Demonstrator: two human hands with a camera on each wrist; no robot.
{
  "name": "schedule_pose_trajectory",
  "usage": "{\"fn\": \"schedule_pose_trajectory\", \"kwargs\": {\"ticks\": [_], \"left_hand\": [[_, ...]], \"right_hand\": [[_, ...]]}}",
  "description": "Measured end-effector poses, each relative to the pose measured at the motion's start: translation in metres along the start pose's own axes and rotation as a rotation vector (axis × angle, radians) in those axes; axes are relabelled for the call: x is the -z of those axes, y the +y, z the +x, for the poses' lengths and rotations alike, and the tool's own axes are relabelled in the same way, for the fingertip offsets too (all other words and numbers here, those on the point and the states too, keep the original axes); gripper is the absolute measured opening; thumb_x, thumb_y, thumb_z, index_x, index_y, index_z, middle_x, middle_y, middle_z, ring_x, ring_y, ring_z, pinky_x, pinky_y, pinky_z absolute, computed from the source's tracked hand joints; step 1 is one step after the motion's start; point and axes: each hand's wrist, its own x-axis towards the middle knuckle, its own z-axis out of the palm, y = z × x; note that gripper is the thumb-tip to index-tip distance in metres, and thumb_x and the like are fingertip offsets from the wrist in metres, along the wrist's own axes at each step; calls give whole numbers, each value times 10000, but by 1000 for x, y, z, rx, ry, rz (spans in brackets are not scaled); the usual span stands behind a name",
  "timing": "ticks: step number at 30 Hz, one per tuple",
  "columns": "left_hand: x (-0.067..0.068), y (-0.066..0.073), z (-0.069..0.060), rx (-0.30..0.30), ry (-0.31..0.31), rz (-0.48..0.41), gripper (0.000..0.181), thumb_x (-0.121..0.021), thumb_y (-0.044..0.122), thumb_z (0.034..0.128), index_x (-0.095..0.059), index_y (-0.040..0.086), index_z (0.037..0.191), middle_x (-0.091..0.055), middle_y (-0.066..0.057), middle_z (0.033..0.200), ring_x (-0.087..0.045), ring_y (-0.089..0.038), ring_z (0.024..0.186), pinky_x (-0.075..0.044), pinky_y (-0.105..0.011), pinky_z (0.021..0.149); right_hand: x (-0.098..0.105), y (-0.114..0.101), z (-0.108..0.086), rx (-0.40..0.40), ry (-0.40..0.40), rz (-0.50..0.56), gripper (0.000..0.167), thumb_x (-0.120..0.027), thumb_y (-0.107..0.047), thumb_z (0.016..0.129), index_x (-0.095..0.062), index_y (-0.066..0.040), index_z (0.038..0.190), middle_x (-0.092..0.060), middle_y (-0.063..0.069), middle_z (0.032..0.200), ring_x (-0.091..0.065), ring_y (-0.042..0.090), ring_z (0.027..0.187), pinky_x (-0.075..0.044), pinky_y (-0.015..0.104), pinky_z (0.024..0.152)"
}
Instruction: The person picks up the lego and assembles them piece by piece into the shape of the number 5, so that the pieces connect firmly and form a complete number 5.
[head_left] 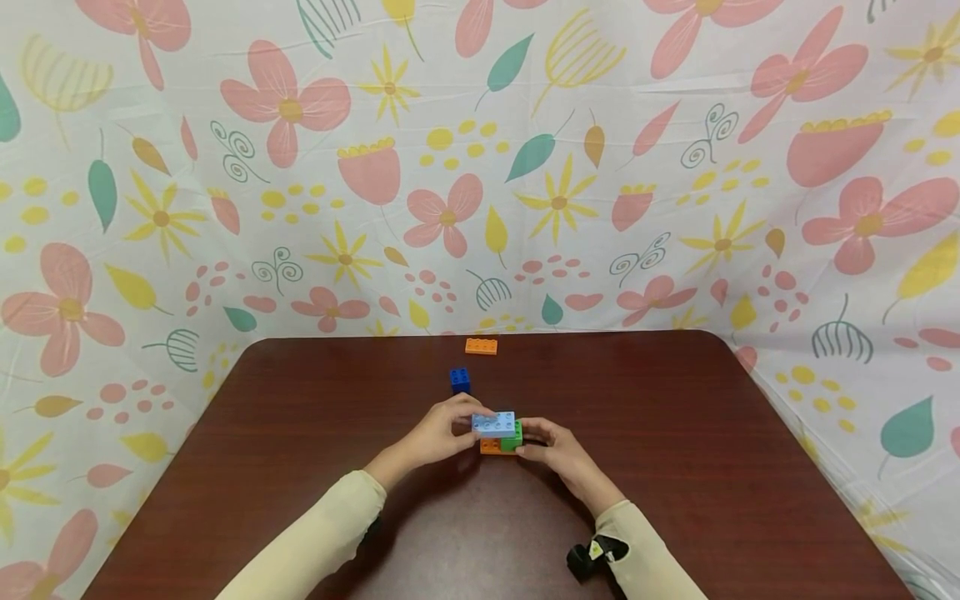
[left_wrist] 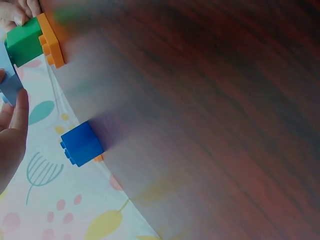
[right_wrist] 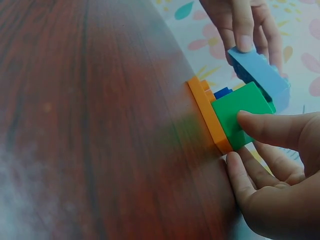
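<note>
In the head view, an orange building-block plate lies flat on the table with a green block on its right end. My right hand grips the green block from the right, thumb in front and fingers behind. A light blue block is pinched at its left end by my left hand. The right wrist view shows this light blue block tilted over the green block; whether they touch I cannot tell. Studs show on the free end of the orange plate.
Behind the left hand stands a dark blue block on the brown table. Another orange plate lies near the table's far edge. A flower-patterned cloth hangs beyond that edge.
</note>
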Motion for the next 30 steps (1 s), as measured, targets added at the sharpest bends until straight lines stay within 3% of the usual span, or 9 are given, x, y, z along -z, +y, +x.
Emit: {"fn": "schedule_pose_trajectory", "kwargs": {"ticks": [6,12,18,30], "left_hand": [[-1,2,1,-18,-16,31,341,-662,-15,880,-671,93,1203,-549,-71,1150,-585,-215,1027,-535,-428,842],[-2,7,2,-41,-37,118,338,-656,-14,884,-667,83,1207,-540,-79,1154,-572,-223,1014,-540,-416,814],[-4,11,5,-32,-65,177,338,-648,-2,896,-652,82,1224,-521,-71,1160,-550,-207,1017,-523,-408,823],[-1,18,8,-36,-132,275,328,-605,19,932,-622,100,1249,-486,-59,1164,-510,-177,1018,-476,-269,848]], "right_hand": [[0,1,0,2,-9,-4,451,-705,-110,877,-555,-35,1295,-578,112,1247,-523,287,1152,-493,403,877],[1,-1,0,2,-24,-3,465,-701,-126,884,-543,-36,1313,-569,117,1266,-512,296,1172,-483,415,896],[2,0,0,0,-22,-6,470,-690,-114,890,-532,-34,1325,-563,127,1276,-510,311,1177,-479,426,903],[1,-1,0,5,-24,1,459,-689,-106,888,-540,-28,1315,-567,132,1271,-521,308,1165,-486,412,897]]}}
